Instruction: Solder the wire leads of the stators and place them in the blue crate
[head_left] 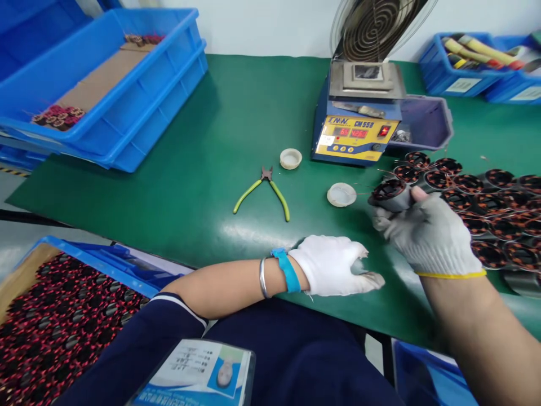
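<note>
- Snag risk, right side: the stator (391, 194) in my right hand (408, 217) sits just beside the other stators (499, 197), and I judge that their loose copper leads could hook it and drag a neighbour along if I pull sideways.
- Spill risk, close by: a fine lead points toward the near cup (341, 194); contact I cannot tell. A low sweep could tip that cup over.
- Slip risk, in hand: the smooth metal body could roll out of a knit glove if my hold loosens, bending leads against the worktop (211, 237).
- Burn risk, beyond: the solder pot (357, 118) shows lit red digits, so I would treat its top as hot and steer my wrist wide.
- Right arm, reaching in from the lower right: the grip is closed around the stator, thumb at its side, gloved fingers beneath, its hollow end tilted up.
- Left arm, laid across my front: the left hand (332, 265) points right, knuckles up, thumb and fingers parted, that grip holding nothing visible.
</note>
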The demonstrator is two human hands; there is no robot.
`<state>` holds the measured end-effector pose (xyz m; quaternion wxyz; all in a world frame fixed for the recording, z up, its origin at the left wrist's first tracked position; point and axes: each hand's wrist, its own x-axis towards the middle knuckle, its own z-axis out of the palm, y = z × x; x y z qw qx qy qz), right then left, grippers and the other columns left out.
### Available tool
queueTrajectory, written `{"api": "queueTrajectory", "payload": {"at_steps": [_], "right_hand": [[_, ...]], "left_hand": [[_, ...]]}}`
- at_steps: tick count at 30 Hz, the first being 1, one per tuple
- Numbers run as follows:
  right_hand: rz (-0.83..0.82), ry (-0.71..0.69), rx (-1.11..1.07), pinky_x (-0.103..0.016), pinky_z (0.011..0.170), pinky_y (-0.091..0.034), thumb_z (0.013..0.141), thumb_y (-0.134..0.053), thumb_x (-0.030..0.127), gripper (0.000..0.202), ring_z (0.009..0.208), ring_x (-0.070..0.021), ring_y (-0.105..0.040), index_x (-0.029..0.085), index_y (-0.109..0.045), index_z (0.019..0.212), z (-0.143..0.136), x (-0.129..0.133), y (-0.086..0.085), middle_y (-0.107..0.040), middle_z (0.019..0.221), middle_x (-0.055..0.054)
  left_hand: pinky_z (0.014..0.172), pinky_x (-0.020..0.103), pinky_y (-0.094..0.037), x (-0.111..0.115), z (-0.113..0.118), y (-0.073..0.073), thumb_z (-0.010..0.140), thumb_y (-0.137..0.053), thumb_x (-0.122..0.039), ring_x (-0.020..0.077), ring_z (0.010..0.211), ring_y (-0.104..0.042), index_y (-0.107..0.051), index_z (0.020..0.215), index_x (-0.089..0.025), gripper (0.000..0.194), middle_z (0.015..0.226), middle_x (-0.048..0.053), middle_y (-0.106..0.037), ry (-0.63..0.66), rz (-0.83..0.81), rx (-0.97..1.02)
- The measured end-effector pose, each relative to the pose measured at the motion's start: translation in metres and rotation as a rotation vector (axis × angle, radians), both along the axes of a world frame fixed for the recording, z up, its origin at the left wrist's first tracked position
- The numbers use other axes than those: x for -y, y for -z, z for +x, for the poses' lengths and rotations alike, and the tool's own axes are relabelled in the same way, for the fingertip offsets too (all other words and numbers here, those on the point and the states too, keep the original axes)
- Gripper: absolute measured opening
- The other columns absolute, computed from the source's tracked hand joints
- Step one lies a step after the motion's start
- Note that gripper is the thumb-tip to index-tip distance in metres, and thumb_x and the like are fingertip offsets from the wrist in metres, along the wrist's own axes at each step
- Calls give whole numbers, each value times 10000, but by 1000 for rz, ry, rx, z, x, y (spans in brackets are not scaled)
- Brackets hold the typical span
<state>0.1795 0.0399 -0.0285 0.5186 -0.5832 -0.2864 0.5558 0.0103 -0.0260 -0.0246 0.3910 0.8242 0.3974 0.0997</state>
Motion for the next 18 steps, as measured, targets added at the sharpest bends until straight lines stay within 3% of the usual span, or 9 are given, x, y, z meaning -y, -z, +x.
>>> {"api": "queueTrajectory", "payload": {"at_steps": [8,11,15,18], "right_hand": [[87,14,-52,-279,479,-484,711,-519,311,160,655,-171,-590,228,-495,847,9,11,-2,-577,808,-47],[117,0,-33,-308,523,-516,648,-601,289,272,658,-158,-591,230,-542,908,10,12,0,-588,842,-32],[264,93,292,-387,711,-560,543,-712,193,546,776,-175,-626,204,-600,1077,3,12,5,-627,936,-52],[331,116,703,-450,898,-516,577,-748,226,619,950,-232,-629,172,-609,1177,-2,10,11,-631,1096,-116]], "left_hand": [[635,312,-460,0,1,-4,847,-417,-677,238,815,-679,-586,831,-223,485,891,36,-688,-24,-18,-39],[612,316,-446,0,1,-4,847,-409,-680,245,814,-679,-588,834,-222,492,898,39,-692,-23,-12,-37],[587,309,-424,2,1,-2,860,-397,-654,235,779,-669,-580,841,-226,466,883,35,-688,6,25,-22],[582,304,-421,2,2,1,866,-388,-656,228,766,-664,-578,853,-224,472,871,38,-682,23,47,-14]]}}
